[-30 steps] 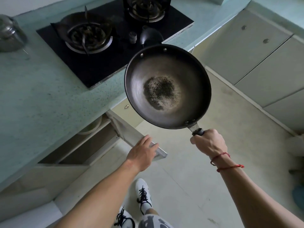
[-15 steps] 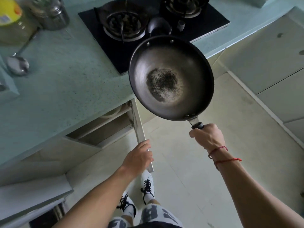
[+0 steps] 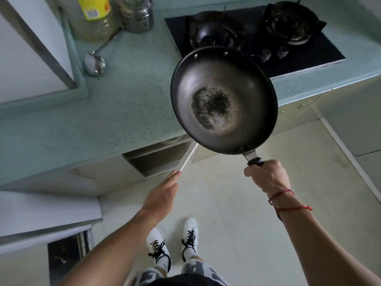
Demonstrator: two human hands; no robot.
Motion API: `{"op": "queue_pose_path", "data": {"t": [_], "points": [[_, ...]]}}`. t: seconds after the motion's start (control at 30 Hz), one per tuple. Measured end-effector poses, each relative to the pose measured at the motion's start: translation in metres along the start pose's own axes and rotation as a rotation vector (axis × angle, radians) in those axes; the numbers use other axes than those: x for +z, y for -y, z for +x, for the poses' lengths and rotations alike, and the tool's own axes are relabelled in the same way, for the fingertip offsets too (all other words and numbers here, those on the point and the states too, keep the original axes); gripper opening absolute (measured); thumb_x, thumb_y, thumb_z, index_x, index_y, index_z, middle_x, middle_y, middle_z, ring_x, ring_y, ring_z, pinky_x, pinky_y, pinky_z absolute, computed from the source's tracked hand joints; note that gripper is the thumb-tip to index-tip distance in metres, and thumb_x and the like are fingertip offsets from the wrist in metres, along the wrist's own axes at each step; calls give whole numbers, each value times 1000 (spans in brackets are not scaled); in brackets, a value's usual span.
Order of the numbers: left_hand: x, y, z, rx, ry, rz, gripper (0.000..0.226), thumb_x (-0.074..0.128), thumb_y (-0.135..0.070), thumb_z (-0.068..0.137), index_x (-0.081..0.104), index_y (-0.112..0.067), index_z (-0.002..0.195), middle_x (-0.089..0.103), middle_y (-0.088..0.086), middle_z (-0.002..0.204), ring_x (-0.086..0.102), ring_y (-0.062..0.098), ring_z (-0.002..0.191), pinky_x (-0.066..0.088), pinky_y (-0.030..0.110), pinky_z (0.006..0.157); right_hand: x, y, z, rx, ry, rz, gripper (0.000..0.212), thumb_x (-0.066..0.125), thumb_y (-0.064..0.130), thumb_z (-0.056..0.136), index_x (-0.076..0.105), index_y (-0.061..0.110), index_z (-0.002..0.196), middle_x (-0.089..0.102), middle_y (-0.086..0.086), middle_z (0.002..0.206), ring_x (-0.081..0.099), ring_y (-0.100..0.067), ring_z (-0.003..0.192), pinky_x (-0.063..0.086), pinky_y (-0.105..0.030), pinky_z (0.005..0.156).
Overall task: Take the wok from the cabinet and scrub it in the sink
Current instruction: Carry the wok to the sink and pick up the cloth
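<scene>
Containers: wok (image 3: pixel 223 100) in centre-right of frame, held in the air over the counter edge and floor, bowl facing up. Inside: dark speckled patch w/ pale ring at the bottom; walls grey. Right hand (image 3: pixel 266 176) clenched round the wok handle (image 3: pixel 254 161), lower right of the bowl; red string (image 3: pixel 288 203) on that wrist. Clear bottle w/ yellow label (image 3: pixel 94 17), upper left, holds pale yellowish contents. Metal canister (image 3: pixel 137 13) just beside it, to the right.

Left hand (image 3: pixel 162 195), lower centre: fingers straight, grasping nothing, tips touching the edge of the open cabinet door (image 3: pixel 188 156). Cabinet opening (image 3: pixel 158 159) sits under the counter, left of the door.

Surface/room: speckled pale green countertop (image 3: pixel 113 112); metal ladle (image 3: pixel 93 62) lies on it, upper left. Black two-burner hob (image 3: pixel 309 50) at upper right, a small dark vessel (image 3: pixel 208 36) on its left burner. Pale tiled floor (image 3: pixel 237 203); white laced shoes (image 3: pixel 189 236) at bottom centre.

Hidden/unclear: bottle and canister tops cut off by the frame's upper edge. Wok rim covers part of the hob front and cabinet top. Cabinet interior dim; contents cannot be told. Dark opening at lower left not readable.
</scene>
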State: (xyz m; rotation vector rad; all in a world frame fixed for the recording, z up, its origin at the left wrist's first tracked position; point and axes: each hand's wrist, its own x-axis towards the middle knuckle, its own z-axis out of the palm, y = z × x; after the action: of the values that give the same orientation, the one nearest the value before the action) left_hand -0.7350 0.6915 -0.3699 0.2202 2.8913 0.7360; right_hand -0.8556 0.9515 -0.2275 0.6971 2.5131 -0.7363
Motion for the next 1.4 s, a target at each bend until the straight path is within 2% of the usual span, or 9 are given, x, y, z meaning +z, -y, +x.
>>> {"op": "queue_pose_path", "data": {"t": [0.07,0.17,0.23,0.37,0.63,0.8,1.03,1.17,1.4], "points": [[-11,18,-1,-40,-15,17,40,50,22,69,65,2,100,50,14,147,49,28,135,53,35,95,5,8,-1,-7,9,-12,23,72,25,64,57,8,63,53,-5,55,52,-26,52,41,-26,53],[-28,36,1,-51,-7,104,54,57,24,57,67,0,104,57,20,138,58,33,125,60,41,80,11,17,-1,-31,10,-19,23,73,25,64,58,7,62,53,-5,52,52,-26,50,41,-27,53],[-39,43,5,-47,16,206,66,68,21,48,67,-1,110,58,22,134,58,36,124,58,42,86,15,23,0,-44,16,-21,23,73,24,64,60,6,62,53,-5,52,53,-26,50,41,-27,53],[-62,56,20,-123,3,389,81,73,-4,55,56,2,134,43,25,147,42,41,136,37,51,111,22,35,1,-57,21,-18,21,74,24,63,61,7,64,55,-6,53,53,-26,50,42,-27,53],[-79,84,34,-215,-15,540,112,86,-17,56,29,-5,151,27,20,158,25,46,144,21,65,113,27,48,3,-78,20,-76,19,74,22,64,62,8,63,55,-7,53,53,-26,49,41,-26,52],[-93,91,46,-386,39,500,111,73,-25,78,-2,-15,158,-12,22,162,-11,48,147,2,65,115,30,53,2,-82,20,-127,20,75,25,63,64,8,66,59,-8,56,56,-27,52,42,-25,52],[-99,97,55,-482,16,478,99,67,-14,79,6,-19,158,1,26,161,4,50,146,15,64,115,33,61,5,-84,9,-152,21,75,25,64,63,8,66,61,-10,58,59,-29,54,43,-26,53],[-94,102,55,-480,-50,448,98,71,1,69,27,-18,154,19,27,156,18,50,142,21,65,113,33,64,4,-69,6,-167,21,74,26,65,64,8,67,57,-7,55,56,-27,51,41,-24,52],[-101,109,62,-443,-142,497,88,77,2,57,45,-17,138,41,23,136,39,41,120,39,55,91,37,65,6,-61,5,-170,23,73,27,66,61,8,66,56,-6,55,54,-25,51,39,-22,51]]}}
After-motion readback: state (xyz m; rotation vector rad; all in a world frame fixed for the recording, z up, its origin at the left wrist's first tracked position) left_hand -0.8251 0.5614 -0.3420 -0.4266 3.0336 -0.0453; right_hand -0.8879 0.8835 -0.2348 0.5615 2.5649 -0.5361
